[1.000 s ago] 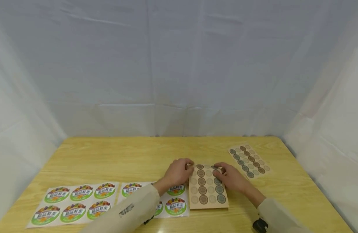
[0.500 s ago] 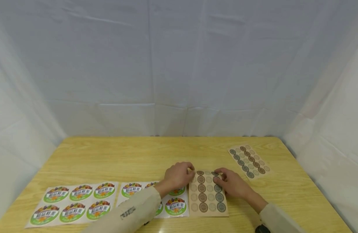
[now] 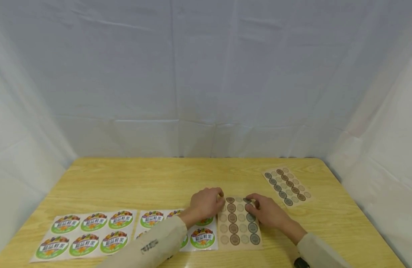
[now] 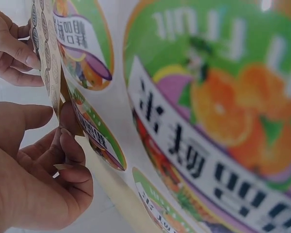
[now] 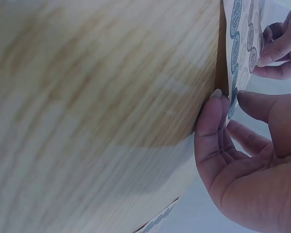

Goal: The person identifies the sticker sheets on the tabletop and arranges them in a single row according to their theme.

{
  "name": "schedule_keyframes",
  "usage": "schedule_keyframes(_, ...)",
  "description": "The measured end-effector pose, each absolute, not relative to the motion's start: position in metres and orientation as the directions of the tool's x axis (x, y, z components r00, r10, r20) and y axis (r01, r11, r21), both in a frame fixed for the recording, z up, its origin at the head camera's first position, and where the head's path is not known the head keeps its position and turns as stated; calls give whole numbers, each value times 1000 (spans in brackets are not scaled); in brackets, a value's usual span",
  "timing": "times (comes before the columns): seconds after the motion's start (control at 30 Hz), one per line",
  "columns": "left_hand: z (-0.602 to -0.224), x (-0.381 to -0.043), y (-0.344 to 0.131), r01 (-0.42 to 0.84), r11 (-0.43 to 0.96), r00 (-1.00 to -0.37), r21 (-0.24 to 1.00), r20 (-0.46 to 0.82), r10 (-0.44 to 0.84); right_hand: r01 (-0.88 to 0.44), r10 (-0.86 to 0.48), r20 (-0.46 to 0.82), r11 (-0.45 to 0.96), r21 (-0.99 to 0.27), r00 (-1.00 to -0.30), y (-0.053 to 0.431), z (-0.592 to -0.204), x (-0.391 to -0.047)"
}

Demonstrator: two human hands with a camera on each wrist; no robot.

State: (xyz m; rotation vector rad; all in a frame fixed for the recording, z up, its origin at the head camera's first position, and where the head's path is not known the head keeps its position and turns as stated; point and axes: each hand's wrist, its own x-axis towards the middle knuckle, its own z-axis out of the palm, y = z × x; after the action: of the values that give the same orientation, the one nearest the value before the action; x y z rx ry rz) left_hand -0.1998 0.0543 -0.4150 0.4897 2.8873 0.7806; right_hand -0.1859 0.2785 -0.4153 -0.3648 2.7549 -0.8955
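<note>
A tan sheet of round stickers (image 3: 239, 227), with brown, pale and grey-blue circles in columns, lies in front of the person in the head view. My left hand (image 3: 206, 203) pinches its far left corner; the left wrist view shows thumb and fingers of that hand (image 4: 43, 170) closing on the edge of the sticker sheet (image 4: 49, 63). At the far right corner, my right hand (image 3: 270, 211) pinches the sheet between thumb and fingers. From the right wrist, the sheet's edge (image 5: 236, 43) stands a little off the table, with the right hand (image 5: 252, 170) on it.
Two white sheets of large fruit stickers lie at the left, one (image 3: 85, 236) outermost and the other (image 3: 212, 246) right beside the tan sheet, partly under the left forearm. Another tan sticker sheet (image 3: 286, 186) lies slanted at the back right of the wooden table (image 3: 152, 178).
Both hands have drawn the tan sticker sheet a short way toward the person, mostly in the first half second. The other sheets have stayed in place.
</note>
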Motion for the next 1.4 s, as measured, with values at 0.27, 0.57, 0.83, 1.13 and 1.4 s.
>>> schedule_keyframes(0.27, -415, -201, 54, 300, 826, -936, 478, -21, 352, -150, -283, -152, 809, -568, -947, 276, -414, -186)
schedule_keyframes(0.57, -418, -205, 55, 335, 842, -926, 422, -18, 377, -169, -290, -141, 820, -547, -947, 275, -413, -187)
schedule_keyframes(0.83, -419, -208, 56, 366, 835, -919, 410, 18, 394, -161, -273, -146, 839, -520, -951, 274, -412, -187)
schedule_keyframes(1.13, -422, -208, 58, 389, 836, -912, 387, 35, 408, -171, -290, -146, 828, -534, -946, 277, -413, -190)
schedule_keyframes(1.4, -421, -208, 57, 418, 841, -903, 343, 55, 426, -173, -276, -143, 852, -494, -951, 276, -414, -191)
